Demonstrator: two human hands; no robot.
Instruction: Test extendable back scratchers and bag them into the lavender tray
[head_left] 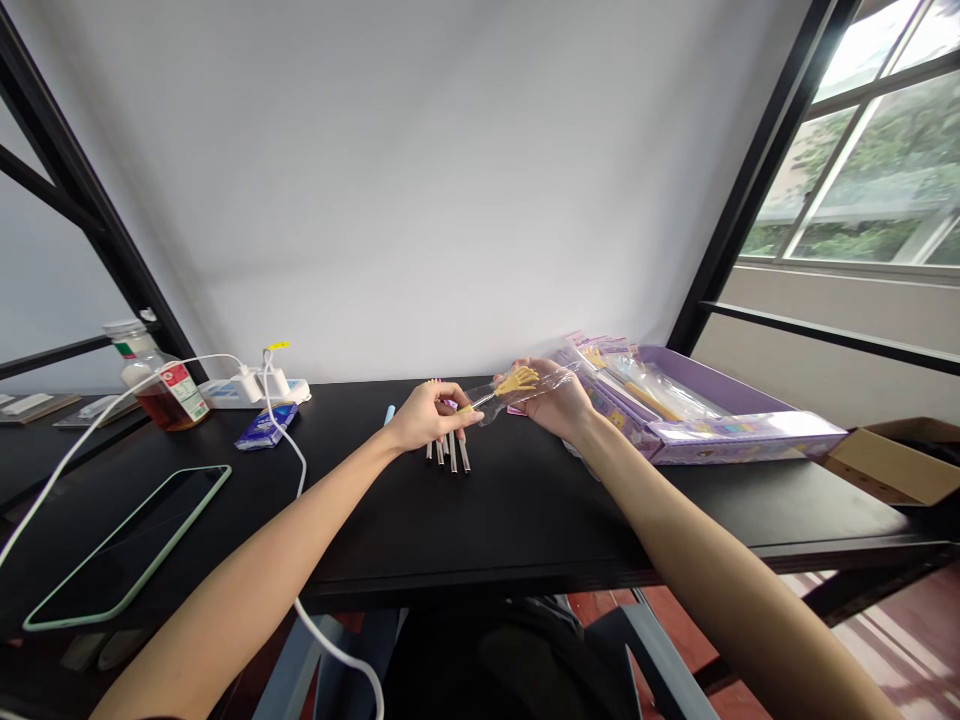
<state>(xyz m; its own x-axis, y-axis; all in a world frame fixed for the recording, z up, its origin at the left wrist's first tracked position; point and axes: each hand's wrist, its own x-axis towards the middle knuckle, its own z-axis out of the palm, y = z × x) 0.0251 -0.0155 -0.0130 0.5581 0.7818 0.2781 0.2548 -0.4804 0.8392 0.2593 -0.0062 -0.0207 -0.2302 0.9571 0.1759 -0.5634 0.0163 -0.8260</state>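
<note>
My left hand (426, 416) pinches the lower end of a small yellow hand-shaped pointer (517, 381) with a silver shaft, tilted up to the right over the desk. A clear plastic sleeve (551, 380) surrounds the yellow hand end. That sleeve is gripped by my right hand (559, 405), whose fingers are partly hidden behind it. Below my left hand, several silver rods (453, 455) lie side by side on the black desk; their upper ends are covered by my fingers. A light blue tip (389, 414) shows just left of that hand.
At the right stands an open purple box (742, 440) with wrapped sticks (637, 385) in it, beside a cardboard box (900, 462). On the left are a phone (135, 545), a blue packet (266, 427), a bottle (169, 385), a power strip (221, 392) and a white cable (300, 470).
</note>
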